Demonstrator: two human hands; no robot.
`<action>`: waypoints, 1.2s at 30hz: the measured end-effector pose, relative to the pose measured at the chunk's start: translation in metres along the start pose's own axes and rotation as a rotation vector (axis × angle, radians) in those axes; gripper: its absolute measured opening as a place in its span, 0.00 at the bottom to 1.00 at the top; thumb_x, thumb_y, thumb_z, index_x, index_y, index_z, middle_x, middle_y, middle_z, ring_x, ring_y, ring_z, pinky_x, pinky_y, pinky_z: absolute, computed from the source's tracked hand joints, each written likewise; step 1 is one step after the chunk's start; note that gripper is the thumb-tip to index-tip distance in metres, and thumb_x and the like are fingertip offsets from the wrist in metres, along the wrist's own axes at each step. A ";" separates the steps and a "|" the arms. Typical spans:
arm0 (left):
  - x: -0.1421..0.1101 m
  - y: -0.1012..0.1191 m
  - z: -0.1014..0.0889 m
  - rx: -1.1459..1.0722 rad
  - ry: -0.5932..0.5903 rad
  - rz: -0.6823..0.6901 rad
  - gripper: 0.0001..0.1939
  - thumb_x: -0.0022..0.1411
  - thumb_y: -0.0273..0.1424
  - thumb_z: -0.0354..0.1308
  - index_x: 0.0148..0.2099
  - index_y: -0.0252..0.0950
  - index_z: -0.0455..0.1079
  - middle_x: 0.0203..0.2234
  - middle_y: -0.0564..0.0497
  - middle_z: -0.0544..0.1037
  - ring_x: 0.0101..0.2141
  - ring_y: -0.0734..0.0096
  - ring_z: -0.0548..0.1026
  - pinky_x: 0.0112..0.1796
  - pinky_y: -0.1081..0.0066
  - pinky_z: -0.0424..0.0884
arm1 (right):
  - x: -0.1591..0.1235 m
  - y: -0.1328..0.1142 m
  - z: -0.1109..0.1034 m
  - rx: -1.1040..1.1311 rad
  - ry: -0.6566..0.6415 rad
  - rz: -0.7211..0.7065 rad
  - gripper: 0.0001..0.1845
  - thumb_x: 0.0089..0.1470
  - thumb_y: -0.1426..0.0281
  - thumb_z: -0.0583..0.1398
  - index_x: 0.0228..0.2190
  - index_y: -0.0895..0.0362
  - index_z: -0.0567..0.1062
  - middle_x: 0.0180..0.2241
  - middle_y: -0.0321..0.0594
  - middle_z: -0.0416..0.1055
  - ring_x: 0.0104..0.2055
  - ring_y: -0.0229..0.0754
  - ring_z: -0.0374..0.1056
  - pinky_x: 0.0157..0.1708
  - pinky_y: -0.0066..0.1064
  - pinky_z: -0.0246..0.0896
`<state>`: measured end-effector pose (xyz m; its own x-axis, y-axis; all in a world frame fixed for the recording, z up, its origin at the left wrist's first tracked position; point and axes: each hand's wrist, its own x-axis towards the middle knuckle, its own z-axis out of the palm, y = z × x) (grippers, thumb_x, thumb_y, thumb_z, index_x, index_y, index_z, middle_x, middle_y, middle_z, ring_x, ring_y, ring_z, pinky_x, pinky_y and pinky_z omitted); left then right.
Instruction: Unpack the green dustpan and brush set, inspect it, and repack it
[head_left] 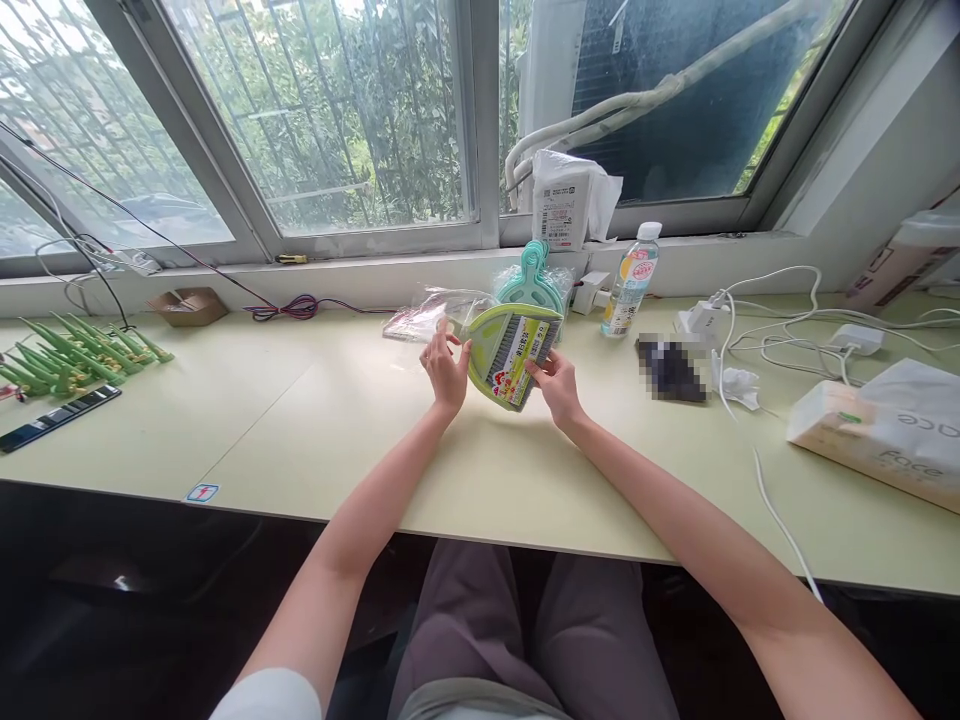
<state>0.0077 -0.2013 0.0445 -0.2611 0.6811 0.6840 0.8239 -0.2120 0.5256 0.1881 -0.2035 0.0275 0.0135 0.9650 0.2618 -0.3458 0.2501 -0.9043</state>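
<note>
A small lime-green dustpan (481,345) with a grey-bristled brush (501,352) nested in it is held up over the desk. A printed label (517,358) crosses the bristles. My left hand (446,368) is closed on the dustpan's left edge near its handle end, beside some clear plastic wrap (454,303). My right hand (555,385) pinches the right side, thumb on the label and fingers hidden behind. Just behind stands a teal dustpan set (534,275) in clear plastic.
A drink bottle (631,282), a white box (562,210), white chargers with cables (780,320), a blurred dark object (671,368) and a tissue pack (877,430) are to the right. On the left lie green spiky pieces (75,355), a dark strip (60,418) and a cardboard box (187,306).
</note>
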 end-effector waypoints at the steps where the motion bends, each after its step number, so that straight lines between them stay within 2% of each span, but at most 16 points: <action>1: -0.001 0.001 0.000 -0.012 0.006 -0.003 0.28 0.67 0.39 0.47 0.66 0.38 0.52 0.39 0.47 0.74 0.39 0.65 0.71 0.51 0.65 0.57 | -0.001 0.001 0.001 -0.011 -0.007 -0.011 0.18 0.39 0.63 0.68 0.34 0.55 0.73 0.36 0.39 0.77 0.39 0.42 0.72 0.40 0.38 0.71; 3: -0.002 0.004 0.002 -0.031 -0.016 0.029 0.26 0.67 0.39 0.48 0.64 0.38 0.56 0.38 0.48 0.74 0.39 0.64 0.71 0.51 0.65 0.58 | -0.002 0.002 0.002 -0.025 -0.017 -0.026 0.19 0.39 0.63 0.68 0.34 0.55 0.73 0.36 0.39 0.77 0.39 0.42 0.72 0.40 0.38 0.71; 8: -0.009 0.012 0.008 -0.098 -0.153 0.207 0.21 0.66 0.37 0.49 0.59 0.40 0.65 0.36 0.49 0.74 0.41 0.64 0.70 0.50 0.66 0.60 | -0.003 0.003 0.002 -0.029 -0.024 -0.012 0.20 0.39 0.61 0.68 0.36 0.55 0.73 0.37 0.40 0.77 0.39 0.42 0.72 0.39 0.37 0.71; 12: -0.014 0.022 0.004 -0.037 -0.110 0.181 0.19 0.67 0.39 0.45 0.56 0.42 0.67 0.43 0.47 0.73 0.48 0.62 0.68 0.54 0.63 0.57 | -0.002 0.001 0.000 -0.010 0.000 -0.006 0.20 0.40 0.61 0.68 0.36 0.55 0.72 0.38 0.40 0.77 0.40 0.43 0.72 0.39 0.37 0.71; 15: -0.013 0.024 0.000 0.041 0.078 0.040 0.24 0.68 0.42 0.44 0.63 0.41 0.57 0.57 0.44 0.63 0.58 0.59 0.59 0.58 0.60 0.53 | 0.000 0.002 -0.002 0.023 0.049 -0.014 0.18 0.42 0.62 0.67 0.35 0.55 0.72 0.38 0.40 0.76 0.41 0.43 0.72 0.40 0.37 0.71; 17: -0.007 0.020 0.000 0.065 0.220 -0.167 0.32 0.67 0.45 0.44 0.67 0.38 0.43 0.63 0.40 0.51 0.63 0.58 0.50 0.60 0.59 0.51 | 0.002 0.003 -0.004 0.048 0.083 -0.024 0.16 0.43 0.63 0.66 0.35 0.55 0.72 0.38 0.40 0.76 0.42 0.43 0.72 0.40 0.37 0.71; 18: -0.002 0.016 0.001 0.040 0.249 -0.277 0.35 0.67 0.46 0.43 0.68 0.36 0.37 0.65 0.39 0.46 0.64 0.58 0.46 0.60 0.59 0.52 | 0.003 0.003 -0.004 0.061 0.095 -0.029 0.16 0.44 0.63 0.66 0.35 0.55 0.71 0.38 0.40 0.76 0.42 0.42 0.72 0.40 0.37 0.71; 19: 0.002 0.012 0.003 -0.028 0.228 -0.367 0.35 0.67 0.46 0.41 0.68 0.36 0.34 0.65 0.38 0.44 0.65 0.59 0.46 0.59 0.60 0.55 | 0.004 0.003 -0.005 0.073 0.103 -0.032 0.15 0.44 0.63 0.66 0.35 0.55 0.71 0.38 0.40 0.76 0.42 0.42 0.72 0.40 0.37 0.71; 21: 0.010 0.003 0.007 -0.314 0.028 -0.453 0.32 0.69 0.46 0.37 0.68 0.36 0.36 0.64 0.38 0.49 0.63 0.62 0.52 0.57 0.61 0.60 | 0.005 0.003 -0.007 0.091 0.112 -0.033 0.16 0.44 0.64 0.66 0.35 0.55 0.71 0.39 0.40 0.76 0.42 0.42 0.72 0.40 0.37 0.71; 23: 0.013 -0.002 0.012 -0.701 -0.274 -0.432 0.29 0.69 0.46 0.37 0.65 0.36 0.47 0.59 0.39 0.61 0.59 0.62 0.62 0.54 0.60 0.64 | 0.006 0.004 -0.008 0.098 0.115 -0.028 0.16 0.44 0.63 0.66 0.35 0.54 0.71 0.39 0.40 0.75 0.43 0.43 0.71 0.40 0.37 0.71; 25: 0.008 -0.001 0.017 -1.011 -0.521 -0.396 0.28 0.66 0.48 0.44 0.58 0.35 0.61 0.51 0.41 0.72 0.53 0.59 0.69 0.53 0.57 0.65 | 0.006 0.004 -0.008 0.100 0.113 -0.020 0.17 0.44 0.63 0.66 0.36 0.55 0.71 0.40 0.41 0.75 0.43 0.43 0.71 0.41 0.37 0.71; 26: 0.004 0.001 0.020 -1.115 -0.597 -0.393 0.27 0.63 0.49 0.50 0.54 0.34 0.65 0.48 0.42 0.74 0.51 0.57 0.71 0.53 0.56 0.65 | 0.006 0.005 -0.009 0.103 0.118 -0.019 0.17 0.43 0.63 0.66 0.35 0.55 0.71 0.41 0.41 0.75 0.43 0.43 0.71 0.41 0.37 0.71; 29: -0.010 0.010 0.026 -1.292 -0.716 -0.423 0.23 0.55 0.44 0.61 0.47 0.33 0.70 0.45 0.43 0.77 0.50 0.57 0.72 0.53 0.56 0.64 | 0.006 0.008 -0.009 0.115 0.171 -0.029 0.16 0.43 0.63 0.66 0.34 0.55 0.71 0.42 0.41 0.74 0.44 0.42 0.71 0.42 0.36 0.71; 33: -0.019 0.018 0.028 -1.337 -0.824 -0.437 0.26 0.54 0.46 0.62 0.50 0.34 0.70 0.47 0.42 0.75 0.51 0.57 0.71 0.54 0.56 0.62 | 0.007 0.010 -0.009 0.103 0.231 -0.030 0.15 0.44 0.62 0.65 0.33 0.56 0.71 0.42 0.43 0.74 0.46 0.42 0.70 0.42 0.35 0.70; 36: -0.021 0.021 0.026 -1.330 -0.817 -0.380 0.27 0.53 0.45 0.63 0.51 0.35 0.69 0.49 0.43 0.74 0.52 0.56 0.70 0.55 0.56 0.61 | 0.007 0.010 -0.008 0.085 0.241 -0.046 0.16 0.45 0.61 0.64 0.35 0.56 0.71 0.42 0.43 0.75 0.46 0.43 0.69 0.44 0.37 0.69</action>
<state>0.0436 -0.2017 0.0281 0.3457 0.9154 0.2062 -0.3379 -0.0836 0.9375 0.1924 -0.1933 0.0177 0.2505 0.9462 0.2051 -0.4175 0.2967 -0.8589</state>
